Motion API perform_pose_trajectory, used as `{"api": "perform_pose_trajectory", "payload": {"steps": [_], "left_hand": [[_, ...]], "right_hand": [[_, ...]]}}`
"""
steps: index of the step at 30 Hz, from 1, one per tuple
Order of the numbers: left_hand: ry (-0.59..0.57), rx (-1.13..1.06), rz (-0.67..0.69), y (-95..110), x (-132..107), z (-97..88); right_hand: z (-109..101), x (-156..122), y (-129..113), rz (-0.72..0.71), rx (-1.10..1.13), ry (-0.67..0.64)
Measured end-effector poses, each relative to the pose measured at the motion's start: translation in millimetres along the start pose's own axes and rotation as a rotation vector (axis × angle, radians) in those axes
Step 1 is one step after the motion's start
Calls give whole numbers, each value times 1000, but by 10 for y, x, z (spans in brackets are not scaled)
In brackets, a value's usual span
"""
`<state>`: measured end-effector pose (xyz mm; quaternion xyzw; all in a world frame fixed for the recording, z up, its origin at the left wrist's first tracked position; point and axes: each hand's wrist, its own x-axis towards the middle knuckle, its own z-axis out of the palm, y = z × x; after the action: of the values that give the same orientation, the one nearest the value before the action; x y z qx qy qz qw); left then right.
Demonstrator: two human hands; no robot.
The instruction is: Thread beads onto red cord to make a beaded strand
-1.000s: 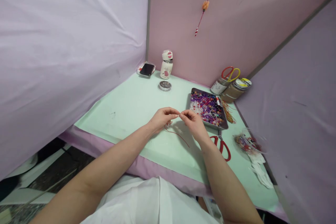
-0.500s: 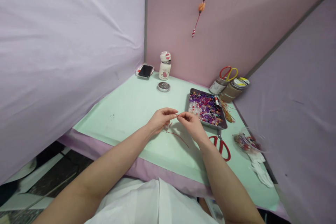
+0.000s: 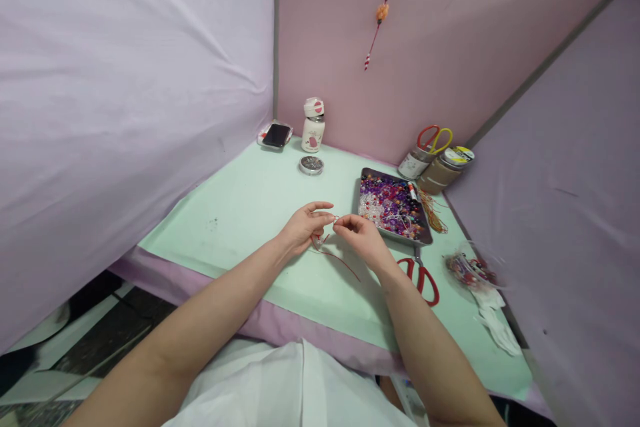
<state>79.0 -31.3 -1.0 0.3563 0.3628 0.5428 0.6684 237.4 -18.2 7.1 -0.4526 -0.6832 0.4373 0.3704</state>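
My left hand [image 3: 303, 226] is closed in a pinch on a thin red cord [image 3: 345, 263], its index finger stretched a little away from the thumb. From under that palm the cord's tail trails right across the mat, with a small pale piece [image 3: 319, 240] near its start. My right hand [image 3: 366, 237] pinches at the same spot, fingertips almost touching the left ones. A tiny loop [image 3: 336, 219] shows between the two sets of fingertips; its details are too small to make out.
A tray of mixed beads [image 3: 360, 203] lies beyond my right hand. Red-handled scissors [image 3: 429, 287] rest by my right forearm. Further back stand a white bottle [image 3: 313, 135], a round tin [image 3: 311, 165], a phone [image 3: 277, 135] and jars [image 3: 443, 170]. A beaded cord [image 3: 382, 12] hangs on the wall.
The left index finger has lifted away from the thumb. My right fingertips have shifted slightly left, and the small loop between the hands shows more clearly.
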Motion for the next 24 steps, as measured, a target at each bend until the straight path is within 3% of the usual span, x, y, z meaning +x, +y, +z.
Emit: {"api": "perform_pose_trajectory", "payload": {"steps": [8, 19, 24], "left_hand": [[-8, 71, -13, 9, -23, 62], [-12, 57, -40, 13, -37, 53], [25, -41, -29, 26, -3, 41]], "right_hand": [[-5, 30, 23, -25, 32, 145], [4, 21, 32, -63, 28, 128], [2, 11, 43, -189, -133, 187]]}}
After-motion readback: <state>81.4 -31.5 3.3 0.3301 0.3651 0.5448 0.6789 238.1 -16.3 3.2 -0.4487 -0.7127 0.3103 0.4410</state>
